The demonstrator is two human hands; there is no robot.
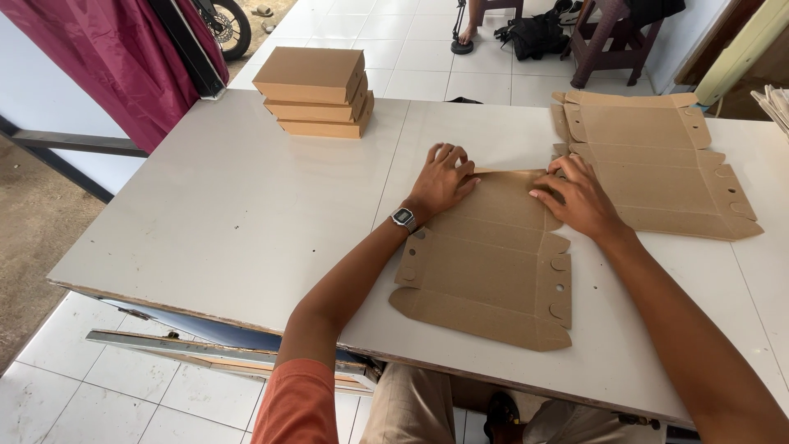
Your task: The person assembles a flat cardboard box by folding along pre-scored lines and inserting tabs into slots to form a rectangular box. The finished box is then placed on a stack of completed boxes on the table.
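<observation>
While both hands press flat on the far edge of a flat brown cardboard box blank (485,263) at the table's (230,222) centre, the left hand (442,178) and right hand (578,197) stay apart, fingers spread, gripping nothing. More flat blanks (657,164) lie at two o'clock; three folded boxes (316,90) are stacked at ten o'clock.

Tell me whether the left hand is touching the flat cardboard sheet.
Touching. The head view shows the left hand pressing its fingers on the far edge of the cardboard sheet.

A small packing workshop: folded boxes (316,90) and flat blanks (657,164) on a worktable (230,222).
</observation>
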